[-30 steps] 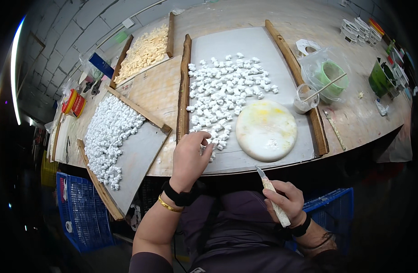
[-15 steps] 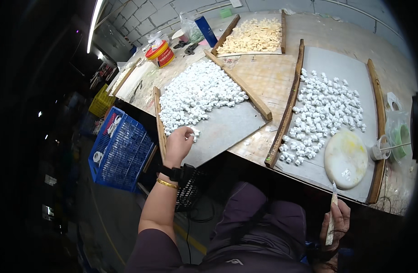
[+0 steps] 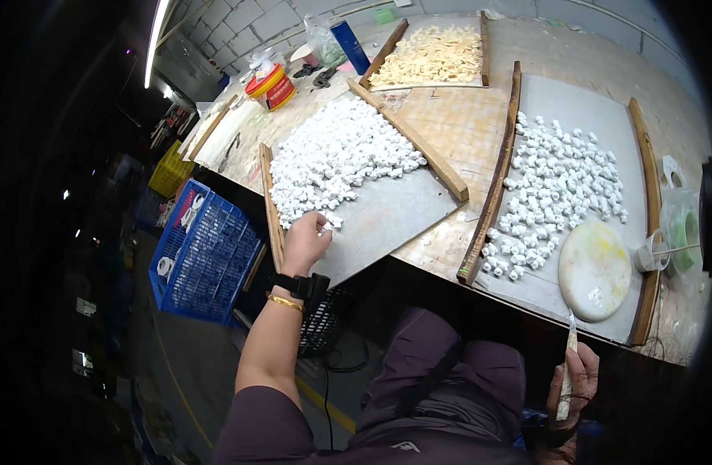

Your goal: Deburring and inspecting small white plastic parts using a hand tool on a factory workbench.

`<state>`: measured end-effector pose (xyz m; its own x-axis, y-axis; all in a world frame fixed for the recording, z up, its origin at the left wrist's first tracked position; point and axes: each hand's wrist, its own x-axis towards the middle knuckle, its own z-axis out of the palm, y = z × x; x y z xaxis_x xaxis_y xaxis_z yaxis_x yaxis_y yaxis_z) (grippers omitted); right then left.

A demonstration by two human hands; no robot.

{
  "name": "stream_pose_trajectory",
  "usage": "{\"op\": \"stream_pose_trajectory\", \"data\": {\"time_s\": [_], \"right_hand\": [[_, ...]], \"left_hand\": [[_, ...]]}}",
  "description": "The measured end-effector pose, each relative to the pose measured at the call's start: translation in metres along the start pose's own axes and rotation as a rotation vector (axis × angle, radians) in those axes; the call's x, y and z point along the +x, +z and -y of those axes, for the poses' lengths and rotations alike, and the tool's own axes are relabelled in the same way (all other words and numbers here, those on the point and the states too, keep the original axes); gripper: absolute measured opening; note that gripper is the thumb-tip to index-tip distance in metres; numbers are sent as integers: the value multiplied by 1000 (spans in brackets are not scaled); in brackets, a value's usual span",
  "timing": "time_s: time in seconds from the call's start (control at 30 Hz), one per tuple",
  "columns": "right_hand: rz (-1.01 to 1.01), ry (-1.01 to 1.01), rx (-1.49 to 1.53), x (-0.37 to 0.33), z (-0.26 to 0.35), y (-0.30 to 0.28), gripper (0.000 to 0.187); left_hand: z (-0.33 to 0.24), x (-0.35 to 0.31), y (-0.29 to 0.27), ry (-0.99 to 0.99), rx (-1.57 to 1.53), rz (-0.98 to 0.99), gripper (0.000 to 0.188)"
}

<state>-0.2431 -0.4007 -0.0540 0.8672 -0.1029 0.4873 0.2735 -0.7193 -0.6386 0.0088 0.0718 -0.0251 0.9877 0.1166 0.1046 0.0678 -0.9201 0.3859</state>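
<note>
My left hand [image 3: 307, 242] is at the near edge of a heap of small white knobbly pieces [image 3: 340, 151] on a grey board [image 3: 387, 217]. Its fingers are pinched together beside a few loose pieces; what lies between the fingertips is too small to make out. Low on the right, my right hand [image 3: 579, 380] grips a palette knife [image 3: 569, 368] by its pale, smeared handle. The thin blade points up to the lower rim of a round white slab [image 3: 595, 267], which bears yellow stains and a dab of white paste. More white pieces [image 3: 561, 182] are spread out beside the slab.
Wooden strips [image 3: 491, 186] flank the boards. Cream-coloured pieces [image 3: 429, 58] cover a board at the back. A red-and-yellow tub [image 3: 272, 87] and a blue can [image 3: 350, 46] stand far left. A blue crate [image 3: 209, 256] sits below the table's left edge; a clear cup [image 3: 649, 254] stands right.
The view has shifted slightly. My left hand stays pinched at the heap's near edge, and my right hand still holds the palette knife by the slab's rim.
</note>
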Motion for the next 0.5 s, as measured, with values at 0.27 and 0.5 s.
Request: {"op": "stream_pose_trajectory", "data": {"time_s": [0.27, 0.5], "right_hand": [[-31, -80, 38, 13, 10, 9, 30], [-75, -152, 28, 23, 13, 5, 29]], "left_hand": [[-75, -64, -15, -376, -1616, 355, 28], [-146, -107, 16, -354, -1781, 739, 41]]}}
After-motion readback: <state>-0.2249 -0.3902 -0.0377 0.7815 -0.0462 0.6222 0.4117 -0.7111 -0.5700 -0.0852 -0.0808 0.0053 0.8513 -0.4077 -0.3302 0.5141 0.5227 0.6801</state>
